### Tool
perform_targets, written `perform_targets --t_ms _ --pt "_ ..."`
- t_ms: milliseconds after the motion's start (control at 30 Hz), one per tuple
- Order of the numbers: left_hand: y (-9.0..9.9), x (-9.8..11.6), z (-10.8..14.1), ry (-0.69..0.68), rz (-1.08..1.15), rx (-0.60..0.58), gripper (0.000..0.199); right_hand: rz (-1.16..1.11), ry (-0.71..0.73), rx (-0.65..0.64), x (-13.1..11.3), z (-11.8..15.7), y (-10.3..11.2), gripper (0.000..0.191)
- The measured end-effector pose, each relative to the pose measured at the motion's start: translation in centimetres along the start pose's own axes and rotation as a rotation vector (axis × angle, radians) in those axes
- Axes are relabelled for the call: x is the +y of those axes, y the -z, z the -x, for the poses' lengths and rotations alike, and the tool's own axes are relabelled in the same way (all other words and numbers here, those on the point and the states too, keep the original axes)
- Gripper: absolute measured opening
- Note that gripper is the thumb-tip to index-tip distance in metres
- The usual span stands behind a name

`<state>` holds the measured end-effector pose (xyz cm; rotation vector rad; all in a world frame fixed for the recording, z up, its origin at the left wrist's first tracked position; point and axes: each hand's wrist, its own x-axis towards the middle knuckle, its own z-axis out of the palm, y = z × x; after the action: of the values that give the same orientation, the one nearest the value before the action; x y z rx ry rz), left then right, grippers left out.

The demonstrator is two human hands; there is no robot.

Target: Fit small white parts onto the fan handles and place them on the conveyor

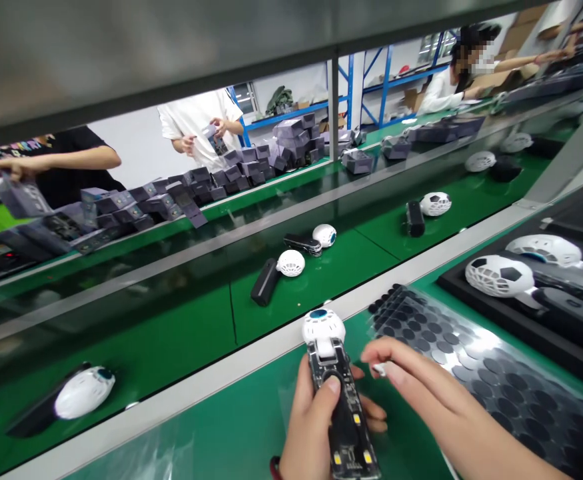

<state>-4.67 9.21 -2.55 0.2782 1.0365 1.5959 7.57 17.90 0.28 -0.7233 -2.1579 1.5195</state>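
The left hand (316, 427) is wrapped around a small handheld fan (338, 393), thumb pressed flat on a round black pad on its dark body, fingers curled behind. The fan stands upright in the fist, just above the near green table (231, 427), its white ball-shaped head (323, 327) on top (a blue spot shows at the crown) and 2 small lit squares near its lower end. The right hand (421, 393) hovers just beside the fan, holding nothing; its fingers are loosely bent and the fingertips (378, 360) point toward the fan's body, close to it, though contact cannot be told.

To the right lies a clear sheet of round black pads (476, 360), and beyond it a black tray (521, 320) with more ball-headed fans. On the conveyor belt (321, 267) behind, 3 fans lie in a loose row, with another (71, 397) far left. Across the line, stacked grey boxes (171, 197) sit in front of other people, whose hands are handling boxes.
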Motion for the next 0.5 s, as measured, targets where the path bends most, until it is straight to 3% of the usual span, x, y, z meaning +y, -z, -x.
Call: perform_targets --t_ms 100,300,433,500 --pt "0.2 0.1 0.1 -0.008 -0.023 -0.104 0.032 -0.028 -0.142 -0.004 -0.1 -0.1 -0.6 0.021" --pt "0.3 -0.3 0.2 -0.03 0.1 -0.167 0.019 -0.319 -0.152 -0.042 -0.4 -0.4 -1.5 0.018" --pt "0.5 -0.4 0.1 0.056 0.18 -0.198 0.04 -0.158 -0.177 0.034 -0.3 -0.5 -1.3 0.016" --pt "0.6 -0.4 0.1 0.115 0.197 -0.198 0.056 -0.231 -0.193 0.007 -0.4 -0.5 -1.2 0.016"
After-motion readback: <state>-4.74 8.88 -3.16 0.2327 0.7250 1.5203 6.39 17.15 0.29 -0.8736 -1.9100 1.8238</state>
